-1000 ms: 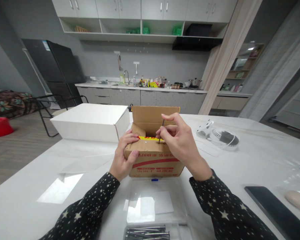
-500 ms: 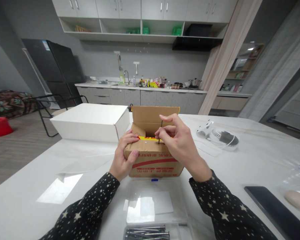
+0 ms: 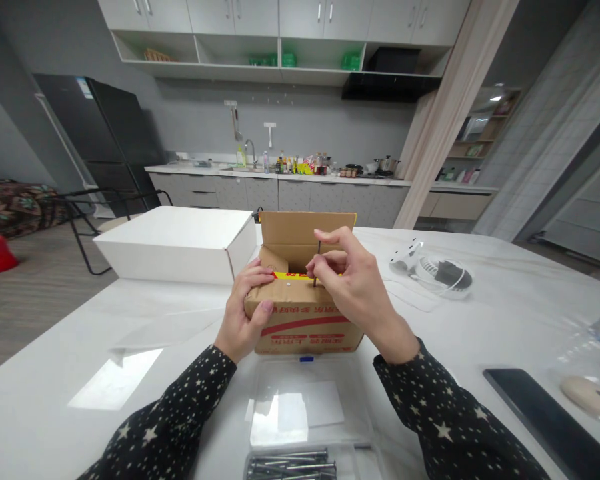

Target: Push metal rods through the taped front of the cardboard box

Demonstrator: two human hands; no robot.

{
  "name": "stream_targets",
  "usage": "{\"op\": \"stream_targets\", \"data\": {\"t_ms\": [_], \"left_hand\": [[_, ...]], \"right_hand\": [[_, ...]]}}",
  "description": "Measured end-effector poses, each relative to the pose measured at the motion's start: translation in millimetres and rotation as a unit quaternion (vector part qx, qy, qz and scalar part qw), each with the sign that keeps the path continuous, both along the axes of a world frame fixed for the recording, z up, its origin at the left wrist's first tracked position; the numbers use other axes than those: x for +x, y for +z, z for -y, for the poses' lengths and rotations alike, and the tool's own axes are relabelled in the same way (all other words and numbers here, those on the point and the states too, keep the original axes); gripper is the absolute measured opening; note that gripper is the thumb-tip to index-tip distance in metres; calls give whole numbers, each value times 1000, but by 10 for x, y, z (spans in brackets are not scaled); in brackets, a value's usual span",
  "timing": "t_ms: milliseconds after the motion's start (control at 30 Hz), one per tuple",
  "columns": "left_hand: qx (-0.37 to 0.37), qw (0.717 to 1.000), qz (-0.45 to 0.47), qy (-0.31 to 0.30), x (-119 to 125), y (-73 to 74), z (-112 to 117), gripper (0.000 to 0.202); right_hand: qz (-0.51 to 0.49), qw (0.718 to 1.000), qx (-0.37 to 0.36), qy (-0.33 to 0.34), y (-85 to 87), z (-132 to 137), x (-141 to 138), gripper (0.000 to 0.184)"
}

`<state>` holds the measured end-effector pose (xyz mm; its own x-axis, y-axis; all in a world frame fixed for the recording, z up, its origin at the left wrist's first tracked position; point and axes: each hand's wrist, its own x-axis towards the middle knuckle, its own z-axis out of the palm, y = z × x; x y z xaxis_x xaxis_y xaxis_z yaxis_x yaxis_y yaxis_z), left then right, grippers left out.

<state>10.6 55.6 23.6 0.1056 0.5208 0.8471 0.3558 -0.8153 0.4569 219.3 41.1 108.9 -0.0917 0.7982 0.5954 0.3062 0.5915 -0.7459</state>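
A brown cardboard box (image 3: pixel 300 343) with red print stands in front of me, its back flap raised. My left hand (image 3: pixel 243 310) grips the box's left top edge, fingers over the top and thumb against the front. In a pinch, my right hand (image 3: pixel 360 293) holds a thin dark nail (image 3: pixel 319 247) upright, the index finger on its upper end. The nail's lower end meets the box's top panel; how deep it sits I cannot tell. A small silvery dot (image 3: pixel 289 284) shows on that panel. Nearer me lies an open clear plastic case (image 3: pixel 267 377) with several long nails (image 3: pixel 290 465).
A white box (image 3: pixel 175 243) stands at the left of the table. On the right are a white fan (image 3: pixel 437 272) with a cable, a black phone-like slab (image 3: pixel 535 417), a beige rounded object (image 3: pixel 587 395) and clear plastic. Behind runs a kitchen counter (image 3: pixel 200 171).
The whole view has shifted slightly. Both hands keep their holds on the box and the nail, with hardly any visible movement.
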Motion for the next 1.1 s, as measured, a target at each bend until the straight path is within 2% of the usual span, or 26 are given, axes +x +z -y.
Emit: {"op": "stream_targets", "data": {"t_ms": [100,233,333,467,600,733,867,1000,1100], "left_hand": [[-1,1000,0,-1,3,0,-3,27],[-4,1000,3,-6,-2,-3,-13,27],[-7,1000,4,-5,-6,-6,-12,28],[-2,1000,3,-5,0,1,-2,27],[2,1000,1,-4,8,7,0,26],[-2,1000,2,-6,11,4,-8,27],[-2,1000,4,-6,6,0,-15,26],[1,1000,3,-5,-4,4,-20,27],[3,1000,4,-4,-2,9,-21,26]], "right_hand": [[-8,1000,-3,-30,1,-5,1,23],[5,1000,-3,-4,8,-3,0,24],[1,1000,-7,-22,13,4,0,23],[16,1000,-2,17,11,9,0,24],[4,1000,-4,-27,4,5,-1,22],[18,1000,1,-2,4,6,-7,23],[22,999,0,-49,-5,0,-10,21],[76,996,6,-37,-17,12,-18,20],[66,996,17,-54,-12,22,-29,20]]}}
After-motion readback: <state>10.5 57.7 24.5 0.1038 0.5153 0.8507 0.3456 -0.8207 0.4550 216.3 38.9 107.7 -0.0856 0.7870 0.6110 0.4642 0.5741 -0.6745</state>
